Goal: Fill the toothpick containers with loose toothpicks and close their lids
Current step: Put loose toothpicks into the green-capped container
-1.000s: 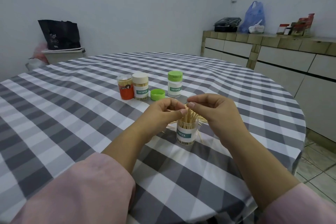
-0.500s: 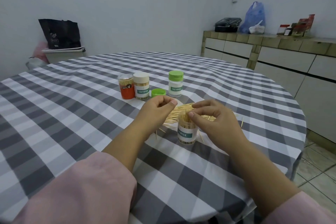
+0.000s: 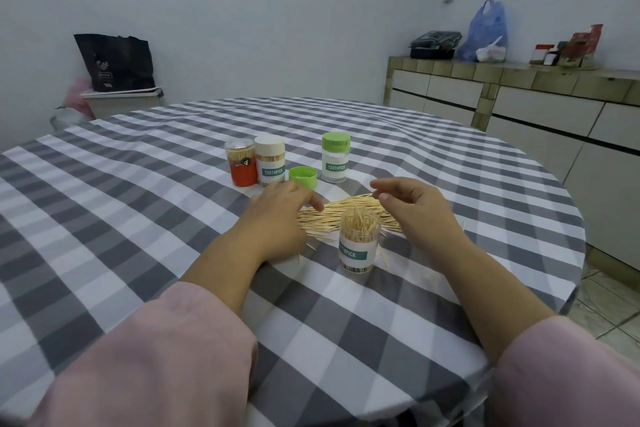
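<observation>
The open clear plastic toothpick container with a white "TOOTHPICK" label (image 3: 358, 242) stands upright near the table's front edge, lidless and bristling with toothpicks that poke above its mouth. Just behind it lies the loose heap of pale wooden toothpicks (image 3: 341, 215), spread flat on the grey-and-white checked tablecloth (image 3: 104, 204). The left hand (image 3: 278, 218) rests at the heap's left end, fingers loosely curled down onto the sticks; whether it already pinches any I cannot tell. The right hand (image 3: 417, 210) hovers above the heap's right side, fingers relaxed and part-curled, holding nothing visible. The step in hand looks like gathering another bunch; the next move calls for squaring up a bundle and dropping it upright into the container. The loose green round cap (image 3: 302, 176) waits farther back, beside three closed containers: an orange-bodied jar (image 3: 241, 166), a cream-lidded jar (image 3: 270, 163) and a green-lidded jar (image 3: 335, 160).
</observation>
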